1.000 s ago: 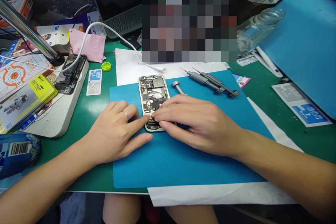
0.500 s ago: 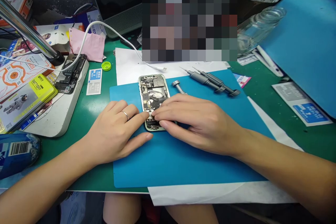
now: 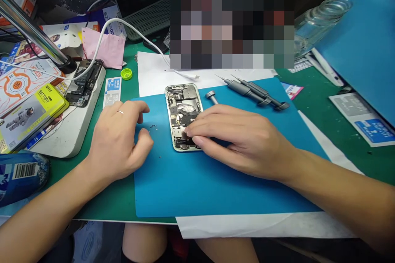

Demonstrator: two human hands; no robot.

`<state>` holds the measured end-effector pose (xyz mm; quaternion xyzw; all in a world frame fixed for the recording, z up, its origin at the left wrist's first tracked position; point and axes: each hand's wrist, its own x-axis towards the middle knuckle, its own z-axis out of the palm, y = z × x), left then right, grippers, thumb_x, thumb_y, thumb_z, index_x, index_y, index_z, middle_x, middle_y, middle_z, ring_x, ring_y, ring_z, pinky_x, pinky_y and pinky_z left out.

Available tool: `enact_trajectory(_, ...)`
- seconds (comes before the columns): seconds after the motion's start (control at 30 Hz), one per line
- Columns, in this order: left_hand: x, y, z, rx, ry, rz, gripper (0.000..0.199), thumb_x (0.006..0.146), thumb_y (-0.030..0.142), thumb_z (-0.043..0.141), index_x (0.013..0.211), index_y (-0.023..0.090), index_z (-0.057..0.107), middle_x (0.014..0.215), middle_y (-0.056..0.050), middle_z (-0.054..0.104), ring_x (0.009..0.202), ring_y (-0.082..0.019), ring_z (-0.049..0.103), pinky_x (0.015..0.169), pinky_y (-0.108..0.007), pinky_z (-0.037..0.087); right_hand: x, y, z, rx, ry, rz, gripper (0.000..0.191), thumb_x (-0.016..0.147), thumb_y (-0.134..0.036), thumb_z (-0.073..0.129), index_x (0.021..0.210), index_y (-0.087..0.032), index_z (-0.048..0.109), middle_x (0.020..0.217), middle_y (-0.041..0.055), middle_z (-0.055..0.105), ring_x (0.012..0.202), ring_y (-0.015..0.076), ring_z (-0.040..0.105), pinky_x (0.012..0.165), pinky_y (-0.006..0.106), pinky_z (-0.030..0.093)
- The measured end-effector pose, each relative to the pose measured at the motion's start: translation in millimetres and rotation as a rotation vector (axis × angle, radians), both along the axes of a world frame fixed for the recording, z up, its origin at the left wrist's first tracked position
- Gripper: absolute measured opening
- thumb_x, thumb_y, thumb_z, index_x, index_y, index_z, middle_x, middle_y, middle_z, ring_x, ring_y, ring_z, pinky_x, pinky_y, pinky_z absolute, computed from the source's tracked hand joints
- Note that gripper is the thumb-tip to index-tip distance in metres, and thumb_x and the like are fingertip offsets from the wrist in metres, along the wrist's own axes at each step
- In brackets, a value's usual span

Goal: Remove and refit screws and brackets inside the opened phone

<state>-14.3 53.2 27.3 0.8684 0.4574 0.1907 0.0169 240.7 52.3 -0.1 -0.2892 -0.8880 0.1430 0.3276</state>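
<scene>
An opened phone [image 3: 185,107] with bare inner parts lies upright in view on the blue mat [image 3: 197,189]. My right hand [image 3: 237,139] rests over its lower right side, fingertips pressed together at the inner parts; whatever they may hold is too small to make out. My left hand [image 3: 119,139], with a ring on one finger, is off the phone at the mat's left edge, fingers curled but thumb and index apart, nothing between them. Tiny dark screws [image 3: 152,126] lie between that hand and the phone. A small grey metal tool [image 3: 211,96] stands out past the phone's upper right.
Grey screwdrivers [image 3: 253,90] lie at the mat's back right. A white cable [image 3: 138,38] arches over the back left. Boxes [image 3: 33,111], another opened phone [image 3: 83,84] and a blue packet [image 3: 23,176] are at left; a glass jar [image 3: 321,24] is back right.
My left hand has moved left, off the phone, and its fingers have curled. My right hand stays at the phone. The whole view has shifted slightly.
</scene>
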Motion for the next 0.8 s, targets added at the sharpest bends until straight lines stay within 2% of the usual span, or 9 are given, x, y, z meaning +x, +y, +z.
enact_trajectory(0.27,-2.1,7.6,-10.3,-0.025,0.144,-0.036,0.014,0.093,0.021,0.048,0.097,0.017,0.061,0.088,-0.007,0.062,0.081,-0.024,0.054,0.073,-0.04,0.041,1.2,1.1,1.8,0.085,-0.036,-0.072,0.01,0.094,-0.011,0.06,0.091,-0.019,0.067,0.075,0.0028,0.072,0.068,0.0145,0.062,0.07,0.032,0.053)
enact_trajectory(0.57,-1.3,10.3,-13.6,-0.072,0.131,-0.041,0.018,0.099,0.028,0.05,0.096,0.018,0.064,0.089,-0.006,0.062,0.082,-0.023,0.054,0.073,-0.039,0.041,1.4,1.7,2.6,0.074,-0.029,-0.073,0.012,0.095,-0.013,0.06,0.09,-0.021,0.067,0.076,0.0017,0.072,0.069,0.0146,0.064,0.07,0.033,0.053)
enact_trajectory(0.8,1.7,11.0,-18.0,-0.128,0.094,-0.033,0.017,0.1,0.026,0.05,0.09,0.019,0.062,0.089,-0.005,0.062,0.081,-0.021,0.053,0.073,-0.037,0.04,-0.3,1.1,1.7,0.087,-0.007,-0.064,0.011,0.095,-0.013,0.06,0.09,-0.019,0.067,0.076,0.0027,0.073,0.069,0.0149,0.064,0.07,0.033,0.053)
